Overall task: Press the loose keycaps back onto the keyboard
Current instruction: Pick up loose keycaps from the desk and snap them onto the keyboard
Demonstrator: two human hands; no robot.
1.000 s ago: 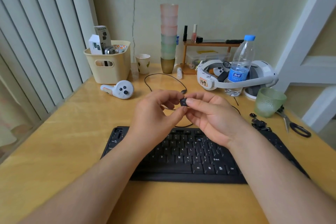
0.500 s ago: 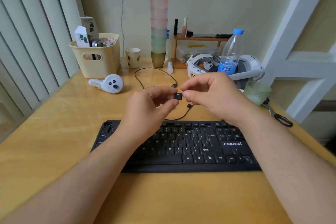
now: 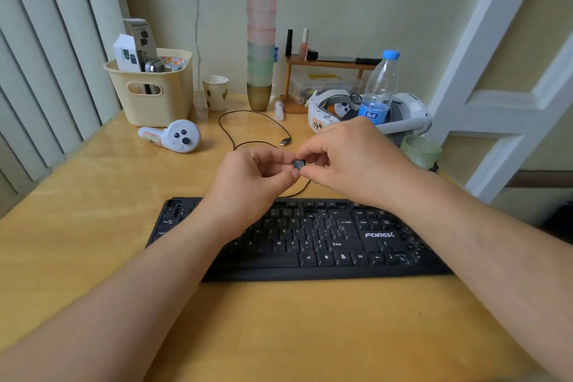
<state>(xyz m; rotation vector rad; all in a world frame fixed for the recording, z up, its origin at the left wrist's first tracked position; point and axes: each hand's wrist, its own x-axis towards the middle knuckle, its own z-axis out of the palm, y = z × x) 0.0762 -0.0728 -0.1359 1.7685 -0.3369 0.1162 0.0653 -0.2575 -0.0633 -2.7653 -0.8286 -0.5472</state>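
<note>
A black keyboard lies on the wooden table in front of me, partly covered by my forearms. Above its far edge I hold one small black keycap in the air. My left hand pinches it from the left with thumb and fingertips. My right hand pinches it from the right, fingers curled over it. The other loose keycaps are not in view; my right arm covers the table at the right.
A black cable loops behind the hands. Farther back stand a white controller, a cream basket, a paper cup, stacked cups, a headset, a water bottle and a green glass.
The view has swung to the left, so the keycap pile and scissors left the frame. Both hands kept pinching the keycap; the right hand now curls over it from above.
</note>
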